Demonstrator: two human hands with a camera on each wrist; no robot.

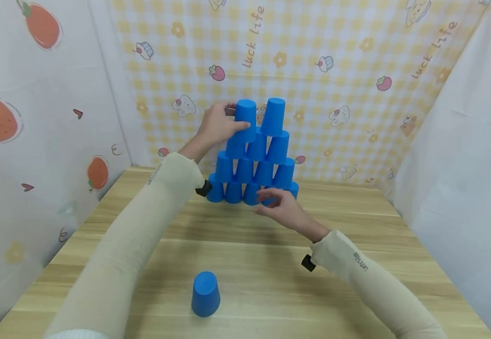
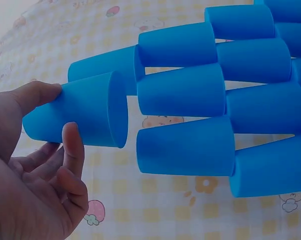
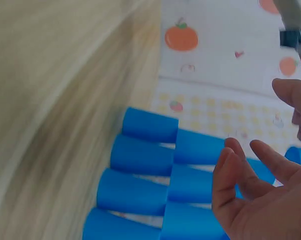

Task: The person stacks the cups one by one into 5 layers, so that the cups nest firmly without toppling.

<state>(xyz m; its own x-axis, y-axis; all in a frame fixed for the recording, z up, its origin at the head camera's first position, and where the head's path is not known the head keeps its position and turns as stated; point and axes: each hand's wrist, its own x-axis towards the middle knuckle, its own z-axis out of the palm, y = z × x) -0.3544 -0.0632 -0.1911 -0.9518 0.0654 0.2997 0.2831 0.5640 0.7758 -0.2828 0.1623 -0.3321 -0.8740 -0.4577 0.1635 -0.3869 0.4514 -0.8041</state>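
Several blue plastic cups [image 1: 244, 170] stand upside down in a stepped pyramid on the table. My left hand [image 1: 217, 125] pinches another upside-down blue cup [image 2: 88, 107] between thumb and fingers, at the upper left of the pyramid. A narrow gap shows in the left wrist view between its rim and the cups below. To its right, one cup [image 1: 274, 117] sits on the top row. My right hand [image 1: 285, 209] hovers in front of the pyramid's lower right, fingers loosely bent and holding nothing; it hides part of the bottom row.
A single blue cup [image 1: 205, 294] stands upside down near the front of the wooden table [image 1: 262, 268]. Behind the pyramid hangs a checked cloth [image 1: 338, 89], with white cloth walls [image 1: 453, 155] at both sides.
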